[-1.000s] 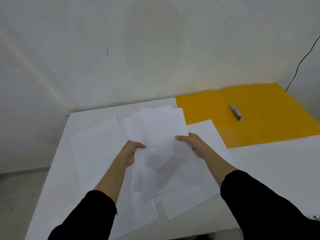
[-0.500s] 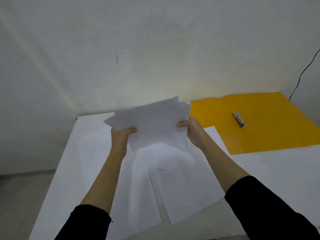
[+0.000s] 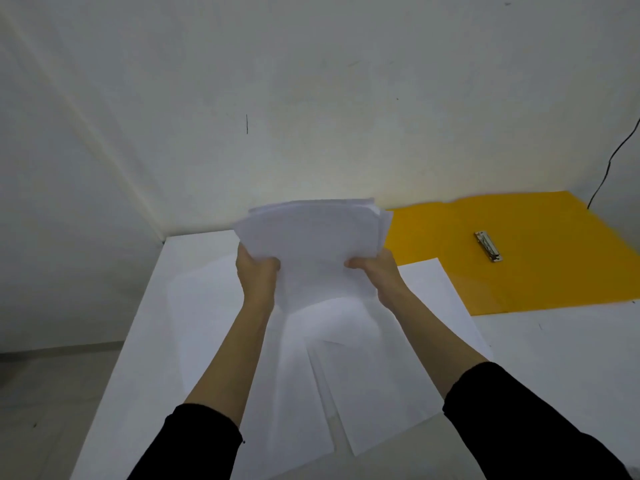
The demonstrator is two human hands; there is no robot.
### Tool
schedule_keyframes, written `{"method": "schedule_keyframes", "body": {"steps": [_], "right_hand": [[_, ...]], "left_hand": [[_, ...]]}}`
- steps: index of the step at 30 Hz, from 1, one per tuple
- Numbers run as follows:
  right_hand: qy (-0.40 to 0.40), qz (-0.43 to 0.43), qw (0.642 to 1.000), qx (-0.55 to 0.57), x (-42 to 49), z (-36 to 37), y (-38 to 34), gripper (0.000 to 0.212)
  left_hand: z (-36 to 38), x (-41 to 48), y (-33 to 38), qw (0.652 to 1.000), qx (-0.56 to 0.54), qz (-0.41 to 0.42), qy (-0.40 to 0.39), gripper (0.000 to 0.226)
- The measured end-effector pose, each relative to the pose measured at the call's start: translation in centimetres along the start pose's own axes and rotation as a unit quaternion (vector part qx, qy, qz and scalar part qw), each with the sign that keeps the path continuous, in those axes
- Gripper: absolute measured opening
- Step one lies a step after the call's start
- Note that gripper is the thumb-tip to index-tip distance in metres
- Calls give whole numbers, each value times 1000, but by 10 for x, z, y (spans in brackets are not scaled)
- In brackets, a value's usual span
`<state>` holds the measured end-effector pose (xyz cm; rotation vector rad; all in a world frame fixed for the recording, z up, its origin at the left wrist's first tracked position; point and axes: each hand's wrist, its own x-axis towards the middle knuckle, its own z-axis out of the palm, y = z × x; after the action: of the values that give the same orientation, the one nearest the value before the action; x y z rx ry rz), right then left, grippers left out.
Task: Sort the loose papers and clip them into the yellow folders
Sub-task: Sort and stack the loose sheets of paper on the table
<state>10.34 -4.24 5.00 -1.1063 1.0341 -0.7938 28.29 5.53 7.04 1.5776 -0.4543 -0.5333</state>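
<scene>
Paper stack [image 3: 311, 244] raised off tabletop [image 3: 571, 358] since a second ago, edges now gathered; left hand [image 3: 258, 273] and right hand [image 3: 377, 271] grip its lower corners; loose sheets [image 3: 381, 375] lie below hands; open yellow folder [image 3: 536, 271] with clip [image 3: 487, 246] lies right of right hand; clipping probably next.

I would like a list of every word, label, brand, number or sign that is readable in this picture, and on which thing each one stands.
No text can be read anywhere.
Held stack of papers: looks blank white.
Loose sheets on the table: blank too.
Yellow folder: no label; its metal clip is too small to show any stamp.
Wall mark: a short dark line only.
</scene>
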Motion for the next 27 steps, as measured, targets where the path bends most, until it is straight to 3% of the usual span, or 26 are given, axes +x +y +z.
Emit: {"method": "schedule_keyframes", "body": {"steps": [3, 7, 13, 17, 19, 23, 27], "right_hand": [[-13, 22, 1000, -3, -2, 5, 9, 37], [-9, 36, 999, 17, -1, 8, 22, 41], [-42, 85, 995, -11, 22, 8, 18, 44], [-54, 117, 992, -16, 39, 1, 3, 9], [-55, 146, 987, -33, 48, -3, 5, 6], [27, 202, 972, -113, 64, -9, 30, 17], [155, 206, 943, -212, 63, -16, 59, 27]], "left_hand": [[0, -5, -17, 998, 0, -70, -8, 24], [1, -10, -37, 993, -3, -120, -4, 24], [7, 7, -32, 989, 20, -124, -71, 31], [-7, 23, -23, 987, 59, -122, -82, 35], [-17, 30, -24, 981, 82, -147, -98, 38], [-31, 31, -38, 963, 125, -210, -112, 35], [-38, 25, -64, 953, 140, -263, -58, 43]]}}
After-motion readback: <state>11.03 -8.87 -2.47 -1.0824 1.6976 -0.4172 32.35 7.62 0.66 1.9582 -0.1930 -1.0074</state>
